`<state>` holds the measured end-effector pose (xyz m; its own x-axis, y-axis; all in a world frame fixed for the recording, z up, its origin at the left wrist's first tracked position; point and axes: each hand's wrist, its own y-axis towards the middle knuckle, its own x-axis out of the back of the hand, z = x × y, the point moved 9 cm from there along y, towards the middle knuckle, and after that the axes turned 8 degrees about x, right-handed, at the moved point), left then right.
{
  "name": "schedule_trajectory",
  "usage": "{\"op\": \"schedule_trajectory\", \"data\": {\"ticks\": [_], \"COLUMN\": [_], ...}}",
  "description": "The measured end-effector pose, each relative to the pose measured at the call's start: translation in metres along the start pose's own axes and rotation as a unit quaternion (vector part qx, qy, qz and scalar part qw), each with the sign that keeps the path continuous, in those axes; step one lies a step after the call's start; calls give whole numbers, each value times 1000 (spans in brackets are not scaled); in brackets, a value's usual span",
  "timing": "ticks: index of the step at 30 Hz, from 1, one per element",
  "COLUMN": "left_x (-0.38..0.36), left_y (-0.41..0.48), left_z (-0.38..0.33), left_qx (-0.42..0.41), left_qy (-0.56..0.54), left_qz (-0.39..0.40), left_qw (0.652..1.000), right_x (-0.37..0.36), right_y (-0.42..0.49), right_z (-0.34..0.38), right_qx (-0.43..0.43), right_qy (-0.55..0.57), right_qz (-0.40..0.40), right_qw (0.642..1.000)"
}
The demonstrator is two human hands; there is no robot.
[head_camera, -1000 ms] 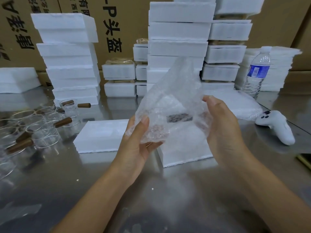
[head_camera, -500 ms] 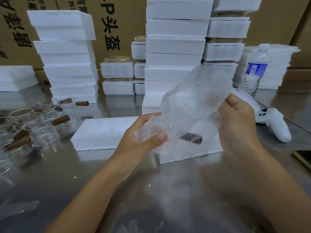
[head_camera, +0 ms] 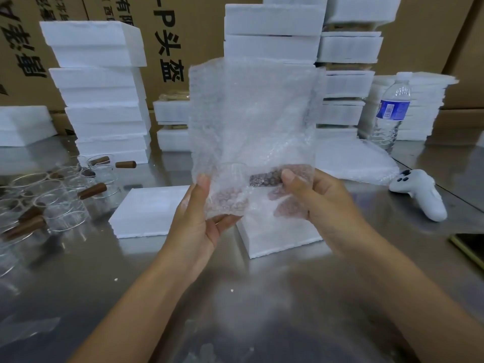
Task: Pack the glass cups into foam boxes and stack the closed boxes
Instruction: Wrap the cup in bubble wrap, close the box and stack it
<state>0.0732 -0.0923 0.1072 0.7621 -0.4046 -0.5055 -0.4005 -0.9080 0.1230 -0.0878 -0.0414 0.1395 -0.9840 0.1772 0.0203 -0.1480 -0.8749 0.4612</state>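
A clear bubble-wrap bag (head_camera: 251,113) stood upright in the air above the steel worktop (head_camera: 235,297), held by its lower end. The left hand (head_camera: 201,221) had its grip closed on the bottom left corner, thumb in front and fingers curled behind. The right hand (head_camera: 314,203) pinched the bottom right corner the same way. Low inside the bag sat a glass cup (head_camera: 231,174), visible only as a faint clear rim, its dark handle (head_camera: 264,178) pointing toward the right thumb. The bubbles blurred the cup's outline, so how it lay could not be told. Below the hands two flat foam boxes (head_camera: 149,208) lay on the worktop, the right one partly hidden by bag and hands. Loose cups (head_camera: 52,203) with brown handles crowded the left side, some cut off by the frame edge.
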Motion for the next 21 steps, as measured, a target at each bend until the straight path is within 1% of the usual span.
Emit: {"op": "schedule_trajectory", "data": {"ticks": [3, 6, 8, 12, 16, 18, 21], "left_x": [9, 22, 30, 40, 38, 37, 37], "left_y": [-1, -2, -3, -6, -8, -8, -6], "left_z": [1, 2, 1, -7, -6, -3, -6], "left_qx": [-12, -21, -23, -53, -46, -39, -38], "left_qy": [58, 144, 153, 139, 133, 130, 143], "left_qz": [-56, -150, -196, -240, -243, -233, -221], "left_qw": [997, 978, 968, 959, 960, 963, 964], "right_x": [-5, -12, -17, -22, -19, -18, -13], "right_y": [-2, -5, -8, -10, -9, -9, -8], "right_z": [-3, -10, -13, -13, -4, -2, -6], "right_qx": [-17, -39, -47, -30, 14, 22, 15], "right_qy": [29, 91, 85, 40, -1, 2, 21], "right_qz": [-6, 0, 5, -8, -12, -14, -39], "right_qw": [999, 995, 995, 999, 1000, 1000, 999]}}
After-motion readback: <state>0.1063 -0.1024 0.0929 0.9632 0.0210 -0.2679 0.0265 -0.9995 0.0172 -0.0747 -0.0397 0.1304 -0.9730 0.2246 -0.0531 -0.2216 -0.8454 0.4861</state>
